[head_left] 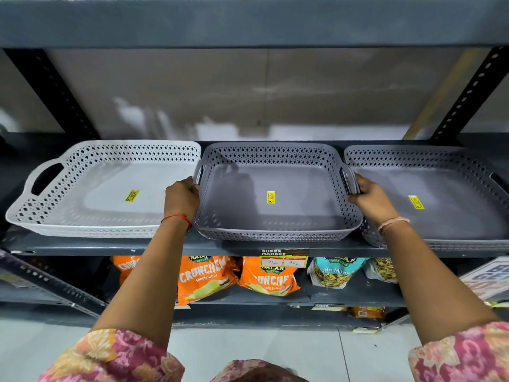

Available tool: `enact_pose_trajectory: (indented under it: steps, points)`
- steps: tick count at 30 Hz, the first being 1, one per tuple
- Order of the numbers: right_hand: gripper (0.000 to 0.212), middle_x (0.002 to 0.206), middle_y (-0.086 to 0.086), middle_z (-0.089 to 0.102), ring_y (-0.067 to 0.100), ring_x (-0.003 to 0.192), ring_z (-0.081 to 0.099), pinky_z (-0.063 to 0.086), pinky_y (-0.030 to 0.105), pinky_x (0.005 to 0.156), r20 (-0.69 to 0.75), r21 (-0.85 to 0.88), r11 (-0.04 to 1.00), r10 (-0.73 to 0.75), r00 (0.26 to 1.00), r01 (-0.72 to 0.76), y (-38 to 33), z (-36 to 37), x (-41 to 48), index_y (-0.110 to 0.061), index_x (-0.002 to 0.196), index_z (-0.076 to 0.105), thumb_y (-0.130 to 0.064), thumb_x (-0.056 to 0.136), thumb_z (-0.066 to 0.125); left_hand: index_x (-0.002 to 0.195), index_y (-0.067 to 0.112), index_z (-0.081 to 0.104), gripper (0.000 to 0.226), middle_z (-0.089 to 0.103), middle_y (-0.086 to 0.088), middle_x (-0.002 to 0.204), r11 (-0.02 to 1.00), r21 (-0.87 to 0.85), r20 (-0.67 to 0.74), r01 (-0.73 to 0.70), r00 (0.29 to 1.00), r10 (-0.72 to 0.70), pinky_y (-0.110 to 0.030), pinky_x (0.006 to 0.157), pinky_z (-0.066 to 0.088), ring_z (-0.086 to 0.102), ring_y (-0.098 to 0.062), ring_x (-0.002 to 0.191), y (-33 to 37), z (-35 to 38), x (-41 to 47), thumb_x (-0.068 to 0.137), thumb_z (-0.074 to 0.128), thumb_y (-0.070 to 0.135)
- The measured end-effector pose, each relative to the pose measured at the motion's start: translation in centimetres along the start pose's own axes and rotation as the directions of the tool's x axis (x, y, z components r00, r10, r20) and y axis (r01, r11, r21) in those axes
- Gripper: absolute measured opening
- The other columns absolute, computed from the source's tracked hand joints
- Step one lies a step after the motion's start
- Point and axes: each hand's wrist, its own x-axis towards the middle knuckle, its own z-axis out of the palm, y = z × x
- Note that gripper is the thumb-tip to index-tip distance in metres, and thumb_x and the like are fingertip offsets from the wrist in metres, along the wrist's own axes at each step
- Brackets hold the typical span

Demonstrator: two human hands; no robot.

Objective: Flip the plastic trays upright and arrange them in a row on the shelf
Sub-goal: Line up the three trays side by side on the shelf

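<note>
I have my left hand (181, 195) and right hand (370, 198) curled around the end handles of the middle grey tray (278, 194), upright on the shelf (110, 245) between the white tray (107, 188) and the right grey tray (440, 197). All three look upright, so I judge only squaring it into line, then letting go, remains.

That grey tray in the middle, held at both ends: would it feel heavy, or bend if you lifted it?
The middle grey tray is probably light: thin perforated plastic walls, nothing inside but a yellow sticker. It may flex slightly, being wide and shallow. The left hand and right hand grip opposite ends, which should keep it level.
</note>
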Motion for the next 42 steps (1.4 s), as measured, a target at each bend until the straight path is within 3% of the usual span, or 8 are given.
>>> enact_pose_trajectory:
  steps: [4, 10, 15, 20, 26, 35, 40, 42]
  points:
    - [0.07, 0.144, 0.011, 0.045, 0.03, 0.131, 0.042, 0.035, 0.042, 0.111, 0.001, 0.002, 1.0, -0.026, 1.0, 0.026, 0.07, -0.07, -0.09, -0.008, 0.141, 0.036, 0.016, 0.077, 0.049, 0.103, -0.009, 0.059, 0.026, 0.064, -0.035, 0.106, 1.0, 0.013, 0.01, -0.004, 1.0, 0.004, -0.038, 0.081, 0.044, 0.056, -0.045, 0.099, -0.02, -0.05, -0.05, 0.093, 0.041, 0.006]
    - [0.071, 0.143, 0.008, 0.045, 0.022, 0.124, 0.045, 0.036, 0.027, 0.096, 0.016, 0.055, 0.999, -0.005, 1.0, 0.004, 0.01, -0.07, -0.18, -0.007, 0.142, 0.034, 0.02, 0.077, 0.047, 0.102, -0.009, 0.059, 0.024, 0.064, -0.035, 0.107, 1.0, 0.028, 0.013, -0.011, 1.0, 0.01, -0.039, 0.082, 0.044, 0.056, -0.046, 0.1, 0.1, -0.14, -0.27, 0.091, 0.041, 0.003]
    - [0.073, 0.147, 0.009, 0.039, 0.028, 0.132, 0.039, 0.033, 0.026, 0.097, 0.007, 0.059, 0.998, 0.009, 1.0, -0.01, -0.06, -0.04, -0.16, -0.008, 0.143, 0.03, 0.019, 0.078, 0.048, 0.104, -0.009, 0.059, 0.025, 0.063, -0.035, 0.108, 1.0, 0.017, 0.019, 0.001, 1.0, -0.002, -0.039, 0.081, 0.044, 0.056, -0.046, 0.101, 0.11, -0.16, -0.4, 0.091, 0.041, 0.002]
    - [0.071, 0.145, 0.01, 0.042, 0.024, 0.122, 0.045, 0.035, 0.025, 0.09, 0.001, 0.03, 1.0, -0.009, 1.0, 0.009, -0.5, -0.1, -0.55, -0.008, 0.143, 0.031, 0.018, 0.078, 0.047, 0.106, -0.01, 0.059, 0.026, 0.062, -0.036, 0.109, 1.0, 0.008, 0.018, 0.002, 1.0, -0.002, -0.04, 0.082, 0.044, 0.055, -0.047, 0.102, 0.15, -0.16, -0.5, 0.091, 0.04, 0.0]
    - [0.071, 0.145, 0.011, 0.043, 0.029, 0.131, 0.042, 0.033, 0.026, 0.096, 0.015, 0.019, 1.0, -0.004, 1.0, 0.004, -0.23, -0.17, -0.32, -0.008, 0.143, 0.032, 0.017, 0.078, 0.047, 0.118, -0.01, 0.055, 0.032, 0.059, -0.034, 0.121, 0.997, -0.054, 0.026, 0.052, 0.998, -0.051, -0.04, 0.094, 0.043, 0.053, -0.045, 0.114, 0.41, -0.19, -0.74, 0.092, 0.039, 0.001]
    - [0.07, 0.146, 0.015, 0.041, 0.032, 0.132, 0.04, 0.035, 0.034, 0.104, 0.028, 0.016, 0.999, 0.028, 0.999, -0.028, 0.03, -0.31, -0.11, -0.008, 0.142, 0.034, 0.015, 0.078, 0.05, 0.113, -0.007, 0.056, 0.03, 0.062, -0.033, 0.114, 0.997, -0.051, 0.021, 0.065, 0.998, -0.064, -0.04, 0.086, 0.045, 0.055, -0.046, 0.106, 0.43, -0.1, -0.75, 0.093, 0.035, 0.001]
    - [0.068, 0.141, 0.015, 0.047, 0.022, 0.113, 0.052, 0.035, 0.028, 0.093, 0.015, 0.002, 1.0, 0.005, 1.0, -0.005, -0.45, -0.27, -0.5, -0.007, 0.14, 0.037, 0.017, 0.078, 0.048, 0.106, -0.011, 0.056, 0.027, 0.061, -0.034, 0.114, 0.996, -0.034, 0.022, 0.087, 0.996, -0.086, -0.039, 0.085, 0.042, 0.054, -0.045, 0.108, 0.68, 0.0, -0.62, 0.092, 0.036, 0.001]
    - [0.067, 0.144, 0.016, 0.044, 0.013, 0.091, 0.057, 0.035, 0.027, 0.091, 0.02, -0.005, 1.0, 0.001, 1.0, 0.0, -0.58, -0.17, -0.66, -0.006, 0.14, 0.037, 0.017, 0.078, 0.048, 0.106, -0.01, 0.057, 0.027, 0.061, -0.034, 0.113, 0.995, -0.042, 0.019, 0.094, 0.995, -0.094, -0.038, 0.084, 0.042, 0.054, -0.045, 0.107, 0.64, -0.03, -0.61, 0.092, 0.036, 0.0]
